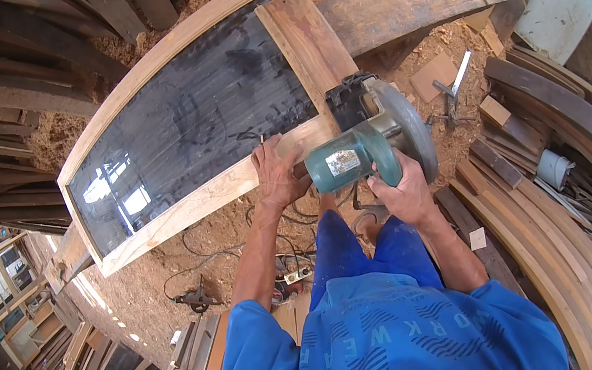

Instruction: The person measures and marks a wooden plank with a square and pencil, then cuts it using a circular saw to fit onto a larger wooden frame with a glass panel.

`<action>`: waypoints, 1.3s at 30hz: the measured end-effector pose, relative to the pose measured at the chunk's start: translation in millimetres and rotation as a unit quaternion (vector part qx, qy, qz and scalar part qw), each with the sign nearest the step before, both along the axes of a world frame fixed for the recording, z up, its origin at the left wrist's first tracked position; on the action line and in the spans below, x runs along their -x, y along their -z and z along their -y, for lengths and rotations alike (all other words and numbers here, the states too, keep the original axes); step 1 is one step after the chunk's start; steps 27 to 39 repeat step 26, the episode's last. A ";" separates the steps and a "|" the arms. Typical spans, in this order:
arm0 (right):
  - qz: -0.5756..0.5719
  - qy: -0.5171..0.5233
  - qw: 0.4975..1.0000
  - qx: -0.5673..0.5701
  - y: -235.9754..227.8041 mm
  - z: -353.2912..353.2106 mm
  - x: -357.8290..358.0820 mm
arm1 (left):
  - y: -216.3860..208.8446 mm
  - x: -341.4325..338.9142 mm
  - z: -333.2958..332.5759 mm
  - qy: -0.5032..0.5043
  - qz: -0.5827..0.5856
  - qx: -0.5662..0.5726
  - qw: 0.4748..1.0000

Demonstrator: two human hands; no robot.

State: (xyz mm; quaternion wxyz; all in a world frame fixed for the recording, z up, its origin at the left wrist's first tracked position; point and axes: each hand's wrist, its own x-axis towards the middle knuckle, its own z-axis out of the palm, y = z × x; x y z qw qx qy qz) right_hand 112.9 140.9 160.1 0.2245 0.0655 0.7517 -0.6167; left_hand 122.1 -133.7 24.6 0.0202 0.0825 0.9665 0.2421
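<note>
A large wooden frame [188,221] with a curved far side holds a dark glass panel [197,115]. Across its right end lies a reddish-brown board [310,40]. My right hand [404,193] is wrapped round the rear handle of a green circular saw [343,161], whose round grey guard [412,125] faces right. The saw sits at the frame's near right corner, by the board's near end; its blade is hidden. My left hand [280,172] grips the near rail just left of the saw, fingers over the top. A thin dark tip shows by those fingers, too small to name.
A thick timber beam [406,3] supports the frame. Below are a sawdust-covered floor [147,306], looping cables [201,255] and another tool [196,299]. A metal square or clamp [457,89] lies at right. Curved timbers [540,245] and stacked planks [7,117] crowd both sides.
</note>
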 end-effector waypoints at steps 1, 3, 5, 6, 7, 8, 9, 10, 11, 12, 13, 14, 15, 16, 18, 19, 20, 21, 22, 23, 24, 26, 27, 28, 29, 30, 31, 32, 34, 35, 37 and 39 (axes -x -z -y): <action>-0.016 -0.002 1.000 -0.006 3.1 0.1 -0.2 | 0.2 -0.3 0.2 0.001 -0.002 0.000 1.000; -0.033 -0.003 0.999 -0.012 5.0 0.5 1.2 | -0.2 0.7 0.1 0.003 -0.004 0.000 1.000; -0.049 0.000 0.999 -0.017 5.3 1.9 2.9 | -0.6 1.1 -0.1 0.006 -0.004 -0.001 1.000; -0.048 0.000 0.999 -0.017 4.9 2.5 4.3 | -0.8 1.1 -0.2 0.006 -0.003 -0.001 1.000; -0.039 -0.001 0.999 -0.011 3.7 3.1 6.2 | -1.1 1.1 -0.1 0.007 -0.007 -0.003 1.000; -0.030 -0.002 1.000 -0.003 2.8 4.0 8.0 | -0.7 0.6 0.5 0.008 -0.010 -0.004 1.000; -0.029 -0.003 1.000 -0.003 1.8 4.9 9.7 | -0.2 0.3 0.9 0.008 -0.010 -0.004 1.000; -0.037 -0.006 0.999 -0.004 0.6 5.8 11.5 | 0.3 0.1 1.3 0.009 -0.014 -0.006 1.000; -0.045 -0.008 0.999 -0.005 0.2 6.1 13.0 | 0.2 0.5 1.1 0.010 -0.020 -0.009 1.000; -0.045 -0.008 0.999 -0.005 1.8 5.9 14.0 | 0.1 0.8 0.9 0.010 -0.019 -0.009 1.000; -0.051 -0.011 0.999 -0.007 4.4 5.5 14.5 | 0.0 1.0 0.6 0.010 -0.021 -0.012 1.000; -0.058 -0.015 0.998 -0.009 6.3 5.4 15.4 | -0.6 1.3 0.3 0.010 -0.022 -0.016 1.000; -0.057 -0.015 0.998 -0.010 6.8 5.6 16.5 | -1.2 1.7 0.1 0.010 -0.022 -0.016 1.000; -0.061 -0.014 0.998 -0.007 7.0 6.0 17.5 | -2.0 2.1 -0.1 0.011 -0.021 -0.016 1.000; -0.063 -0.015 0.998 -0.005 7.5 6.9 19.0 | -3.1 1.8 -0.3 0.011 -0.020 -0.014 1.000; -0.062 -0.015 0.998 -0.008 7.6 7.3 19.6 | -3.6 1.8 -0.8 0.011 -0.020 -0.013 1.000; -0.060 -0.015 0.998 -0.012 7.4 7.5 20.4 | -4.4 2.3 -1.3 0.012 -0.020 -0.011 1.000; -0.059 -0.015 0.998 -0.012 6.9 8.2 21.4 | -5.5 2.9 -1.4 0.012 -0.020 -0.012 1.000; -0.058 -0.013 0.998 -0.008 6.1 9.2 22.5 | -6.5 3.4 -1.5 0.013 -0.015 -0.004 1.000; -0.056 -0.011 0.998 -0.004 5.4 9.8 23.6 | -7.4 3.8 -1.9 0.015 -0.010 0.004 1.000; -0.056 -0.010 0.998 -0.004 5.1 9.9 24.8 | -8.3 4.2 -2.6 0.015 -0.010 0.003 1.000; -0.065 -0.016 0.998 -0.004 5.0 10.5 27.5 | -9.6 4.3 -2.9 0.014 0.012 0.006 1.000; -0.065 -0.016 0.998 -0.004 5.0 10.5 27.5 | -9.6 4.3 -2.9 0.014 0.012 0.006 1.000; -0.065 -0.016 0.998 -0.004 5.0 10.5 27.5 | -9.6 4.3 -2.9 0.014 0.012 0.006 1.000; -0.065 -0.016 0.998 -0.004 5.0 10.5 27.5 | -9.6 4.3 -2.9 0.014 0.012 0.006 1.000; -0.065 -0.016 0.998 -0.004 5.0 10.5 27.5 | -9.6 4.3 -2.9 0.014 0.012 0.006 1.000; -0.065 -0.016 0.998 -0.004 5.0 10.5 27.5 | -9.6 4.3 -2.9 0.014 0.012 0.006 1.000; -0.065 -0.016 0.998 -0.004 5.0 10.5 27.5 | -9.6 4.3 -2.9 0.014 0.012 0.006 1.000; -0.065 -0.016 0.998 -0.004 5.0 10.5 27.5 | -9.6 4.3 -2.9 0.014 0.012 0.006 1.000; -0.065 -0.016 0.998 -0.004 5.0 10.5 27.5 | -9.6 4.3 -2.9 0.014 0.012 0.006 1.000; -0.065 -0.016 0.998 -0.004 5.0 10.5 27.5 | -9.6 4.3 -2.9 0.014 0.012 0.006 1.000; -0.065 -0.016 0.998 -0.004 5.0 10.5 27.5 | -9.6 4.3 -2.9 0.014 0.012 0.006 1.000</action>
